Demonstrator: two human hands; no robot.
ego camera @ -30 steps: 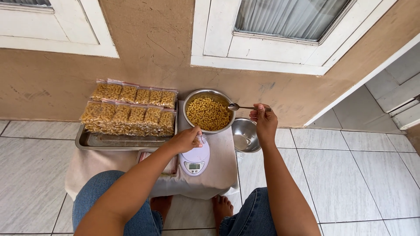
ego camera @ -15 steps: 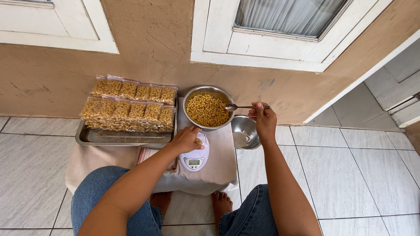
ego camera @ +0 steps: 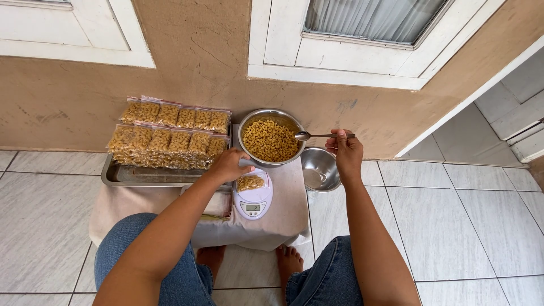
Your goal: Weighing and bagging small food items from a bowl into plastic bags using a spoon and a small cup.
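1. Right hand (ego camera: pixel 345 154), at 3 o'clock from the big metal bowl of macaroni (ego camera: pixel 271 138): fingers closed around a spoon (ego camera: pixel 317 135) handle, its scoop over the bowl's right rim
2. Left hand (ego camera: pixel 228 165): fingers curled loosely on a small bag of macaroni (ego camera: pixel 250 182) lying on the white kitchen scale (ego camera: pixel 254 199)
3. An empty small metal bowl (ego camera: pixel 319 169) sits at 4 o'clock from the big bowl
4. Filled bags (ego camera: pixel 170 136) are stacked on a metal tray (ego camera: pixel 122 177) at 9 o'clock, all on the cloth-covered table (ego camera: pixel 283 218)

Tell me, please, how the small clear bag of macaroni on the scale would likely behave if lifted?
The small bag looks floppy: thin clear plastic around loose pieces, so it would probably sag. It seems light, being only partly filled. If its top is open, which I cannot tell, contents might spill when the left hand tilts it.
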